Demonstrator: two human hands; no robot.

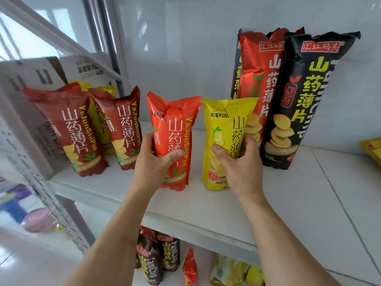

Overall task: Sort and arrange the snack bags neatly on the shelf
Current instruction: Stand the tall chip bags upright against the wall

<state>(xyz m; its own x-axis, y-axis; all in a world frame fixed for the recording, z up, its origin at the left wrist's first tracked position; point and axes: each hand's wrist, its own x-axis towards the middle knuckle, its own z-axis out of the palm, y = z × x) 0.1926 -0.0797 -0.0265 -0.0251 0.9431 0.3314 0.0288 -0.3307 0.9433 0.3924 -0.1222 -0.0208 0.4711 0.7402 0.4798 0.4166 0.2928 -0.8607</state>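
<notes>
Snack bags: 2 stand upright on the white shelf (288,203), the left hand (152,164) gripping the orange bag (175,129), the right hand (241,162) gripping the yellow bag (224,120). Light, puffy, crinkly film with fragile chips likely inside; mid-body holds suit, squeezing gently.

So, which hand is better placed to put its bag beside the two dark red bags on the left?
The left hand. It grips the bright orange-red snack bag, which stands nearest the dark red bags. The right hand holds the yellow snack bag, farther right.
</notes>
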